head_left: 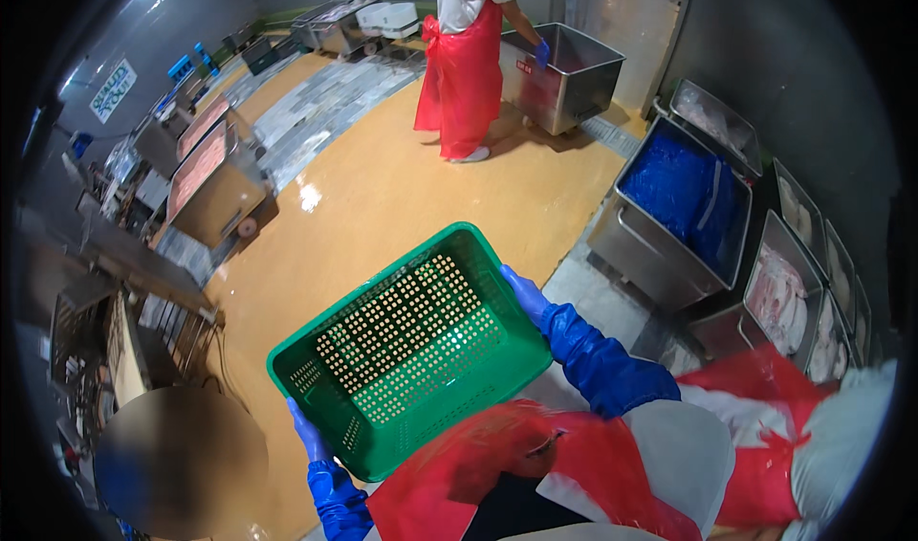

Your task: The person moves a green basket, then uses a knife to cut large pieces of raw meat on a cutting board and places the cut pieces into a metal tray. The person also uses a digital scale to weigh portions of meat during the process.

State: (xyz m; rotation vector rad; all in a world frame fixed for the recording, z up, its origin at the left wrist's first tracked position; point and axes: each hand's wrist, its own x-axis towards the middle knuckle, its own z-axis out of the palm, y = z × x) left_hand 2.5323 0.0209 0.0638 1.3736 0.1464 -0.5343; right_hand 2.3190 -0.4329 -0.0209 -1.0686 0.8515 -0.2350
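Both my hands carry a green plastic basket (469,388) with a perforated bottom, held in front of my red apron (478,455). My left hand (308,431), in a blue-purple glove, grips the basket's left end; its fingertips are partly hidden by the wall. On the right end, my right hand (525,294) is closed on the rim in the same kind of glove. Blue sleeves cover both forearms. Nothing lies inside the basket, and the floor shows through its holes.
Ahead, a person in a red apron (462,82) holds a steel cart (564,87). On the right stand a bin with blue sheeting (679,197) and several meat bins (779,292). Another person (765,445) is close at my right. Meat carts (215,192) stand left; a blurred round shape (182,464) is at lower left.
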